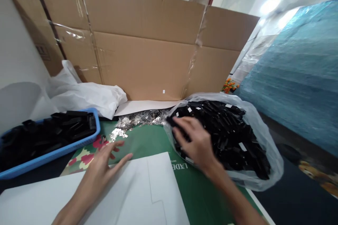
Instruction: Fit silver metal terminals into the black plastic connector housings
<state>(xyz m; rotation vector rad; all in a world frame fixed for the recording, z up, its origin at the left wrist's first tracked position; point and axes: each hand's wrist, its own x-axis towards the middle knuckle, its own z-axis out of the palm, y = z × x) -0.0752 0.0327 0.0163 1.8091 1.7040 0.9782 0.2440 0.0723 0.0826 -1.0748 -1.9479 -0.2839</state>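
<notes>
My right hand [194, 140] reaches into a clear plastic bag [266, 137] heaped with small black plastic parts [232, 133]; its fingers close on one black part at the bag's left edge. My left hand [105, 163] lies open, fingers spread, on the green printed sheet [148, 140] at the corner of a white board [148, 190], holding nothing. A small pile of shiny metal clips [139, 119] lies just beyond both hands.
A blue tray [52, 153] full of black parts stands at the left. White plastic bags [84, 96] lie behind it. A tall cardboard wall [148, 52] closes the back. Blue wrapped goods [298, 77] rise on the right.
</notes>
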